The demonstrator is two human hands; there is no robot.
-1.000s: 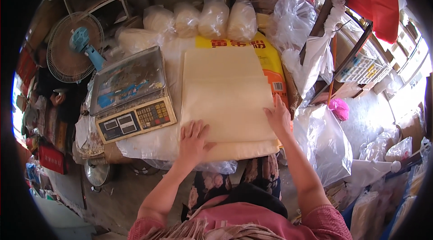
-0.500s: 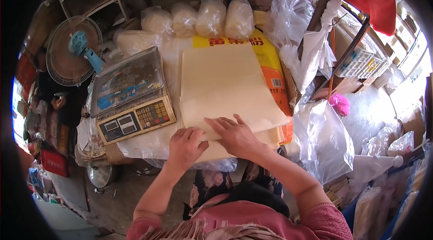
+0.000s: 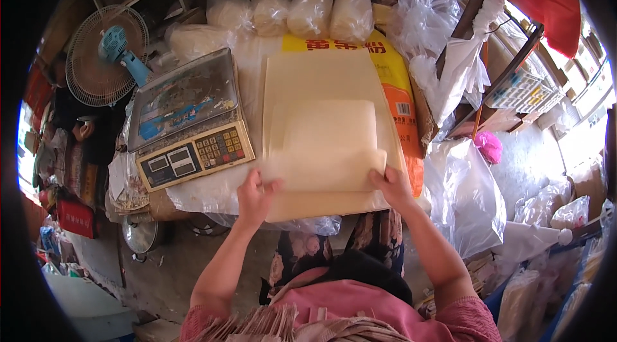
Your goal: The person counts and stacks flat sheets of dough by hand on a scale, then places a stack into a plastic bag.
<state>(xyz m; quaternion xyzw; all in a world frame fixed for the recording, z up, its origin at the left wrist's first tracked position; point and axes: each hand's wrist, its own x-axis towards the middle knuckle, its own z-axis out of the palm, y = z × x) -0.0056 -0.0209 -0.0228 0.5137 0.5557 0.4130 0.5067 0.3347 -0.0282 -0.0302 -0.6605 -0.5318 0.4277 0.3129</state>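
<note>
A stack of large thin beige sheets (image 3: 321, 75) lies flat on the table in front of me. Over its near half is a smaller, folded-looking beige sheet (image 3: 331, 143), pale and smeared by motion at its left side. My right hand (image 3: 393, 189) pinches this sheet's near right corner between thumb and fingers. Beside its near left corner, my left hand (image 3: 258, 198) is slightly blurred, thumb and index finger apart; whether the thumb touches the sheet is unclear. The stack's near edge shows below the folded sheet.
A digital scale (image 3: 189, 120) with a metal pan stands left of the stack, and a fan (image 3: 107, 56) behind it. Several filled clear bags (image 3: 310, 9) line the table's far side. A yellow and orange sack (image 3: 402, 94) lies under the stack; plastic bags (image 3: 466, 194) hang at right.
My hands have parted from close together at the stack's near edge, the right one moving rightward. The smaller folded-looking sheet now shows between them. The view has shifted slightly.
</note>
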